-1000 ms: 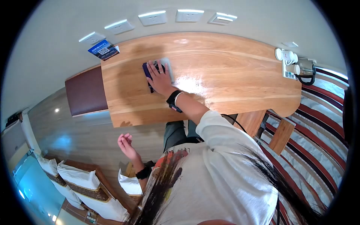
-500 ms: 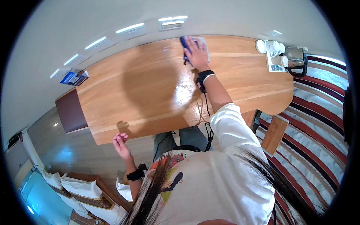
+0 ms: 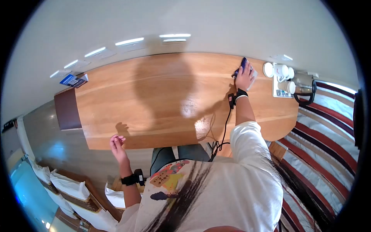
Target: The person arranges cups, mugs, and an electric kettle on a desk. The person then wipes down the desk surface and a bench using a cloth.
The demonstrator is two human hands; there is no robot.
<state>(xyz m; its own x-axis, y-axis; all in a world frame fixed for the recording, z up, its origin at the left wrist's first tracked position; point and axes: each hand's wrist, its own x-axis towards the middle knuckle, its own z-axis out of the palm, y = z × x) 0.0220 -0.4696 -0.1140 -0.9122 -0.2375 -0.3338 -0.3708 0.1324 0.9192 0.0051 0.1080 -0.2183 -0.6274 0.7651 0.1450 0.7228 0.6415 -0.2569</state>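
My right hand [image 3: 244,78] lies over a dark blue and pale grey cloth [image 3: 243,62], pressing it onto the wooden desk [image 3: 170,112] toward the back right. The cloth's blue edge shows left of the fingers and its pale part to the right; the palm hides the rest. Off the front left edge of the desk hovers my left hand [image 3: 118,145], its fingers loosely bent and apart, holding nothing. Both wrists carry black straps.
Right of the cloth stands a white tray [image 3: 275,91] with white cups [image 3: 281,70], beside a glass kettle [image 3: 305,89] with a black handle. A blue folded card [image 3: 73,80] is at the far left. A black cable [image 3: 226,127] hangs from my right wrist.
My right hand has slid to the right along the back of the desk, carrying the cloth toward the tray. My left hand stays near the front left edge.
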